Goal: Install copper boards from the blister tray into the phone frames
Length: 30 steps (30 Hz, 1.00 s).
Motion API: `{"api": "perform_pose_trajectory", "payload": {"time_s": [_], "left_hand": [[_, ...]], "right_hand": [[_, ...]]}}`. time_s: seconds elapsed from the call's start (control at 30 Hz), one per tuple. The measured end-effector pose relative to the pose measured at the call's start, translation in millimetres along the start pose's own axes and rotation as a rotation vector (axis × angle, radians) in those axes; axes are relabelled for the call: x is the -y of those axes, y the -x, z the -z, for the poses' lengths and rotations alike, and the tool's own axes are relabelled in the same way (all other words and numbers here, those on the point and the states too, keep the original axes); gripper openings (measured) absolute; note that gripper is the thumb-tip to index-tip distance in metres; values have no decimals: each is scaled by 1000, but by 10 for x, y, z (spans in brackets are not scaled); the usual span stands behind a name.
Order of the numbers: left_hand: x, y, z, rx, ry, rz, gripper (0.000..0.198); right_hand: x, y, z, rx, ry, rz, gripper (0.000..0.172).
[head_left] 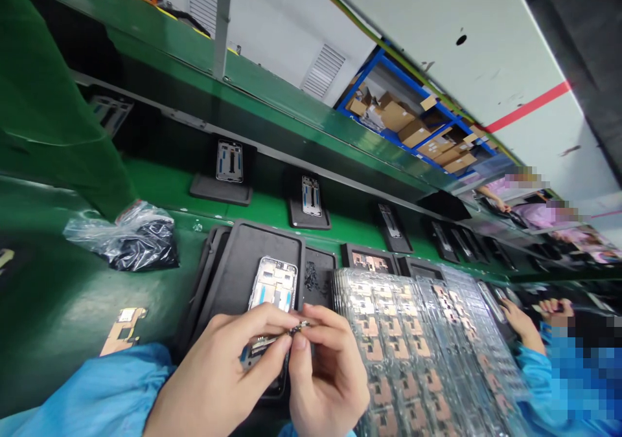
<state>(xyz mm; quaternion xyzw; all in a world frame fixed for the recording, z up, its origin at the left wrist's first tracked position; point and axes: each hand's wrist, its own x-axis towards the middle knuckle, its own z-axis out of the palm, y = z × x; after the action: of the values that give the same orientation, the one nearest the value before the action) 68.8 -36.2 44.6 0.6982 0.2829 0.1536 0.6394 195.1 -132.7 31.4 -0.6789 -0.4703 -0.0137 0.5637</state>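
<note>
1) Small part [264,343]: located between the two hands, over the phone frame [272,281] in view; the height of the gap cannot be told
2) Alignment: the long axis of the phone frame runs near to far; the small part lies roughly crosswise to it, its right end slightly farther away
3) Left hand [223,366]: thumb and fingertips narrowed, pinching the small part; this hand covers more of the phone frame and is the nearer of the two to it
4) Right hand [330,372]: thumb and fingertips closed on the right end of the small part; whether a second piece is held there cannot be told
5) Support: the phone frame rests on one black tray [240,256], set on the green counter [160,307]
6) Count, left side: one loose copper-coloured board [121,330]; one plastic bag [148,239] with dark contents
7) Count, far side: three phone frames on trays directly ahead, left [230,160], middle [311,195] and right [390,220]; others beyond are too indistinct to count
8) Count, right side: two stacks of clear trays [339,301] carrying boards; two hands of a co-worker [522,324] beyond
</note>
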Motion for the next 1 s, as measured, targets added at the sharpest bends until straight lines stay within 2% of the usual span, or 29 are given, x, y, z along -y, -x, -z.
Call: {"api": "perform_pose_trajectory", "payload": {"time_s": [0.2,0.4,0.53,0.63,0.8,0.9,1.0], "left_hand": [[-21,-4,-12,-6,73,-10,26],[15,-32,-17,-95,-42,-103,23],[36,-51,-15,-123,-64,-137,21],[40,-56,-12,-142,-92,-151,19],[21,-52,-17,-123,-95,-162,17],[22,-39,-25,-144,-127,-149,17],[50,-28,-25,-152,-175,-121,19]], "right_hand": [[-24,32,-14,-11,-37,-15,20],[-2,-22,-40,8,-39,22,24],[61,-100,46,125,103,182,33],[108,-162,156,212,220,231,34],[135,-242,262,340,235,141,23],[111,-245,257,309,191,41,16],[92,-243,257,304,177,24,17]]}}
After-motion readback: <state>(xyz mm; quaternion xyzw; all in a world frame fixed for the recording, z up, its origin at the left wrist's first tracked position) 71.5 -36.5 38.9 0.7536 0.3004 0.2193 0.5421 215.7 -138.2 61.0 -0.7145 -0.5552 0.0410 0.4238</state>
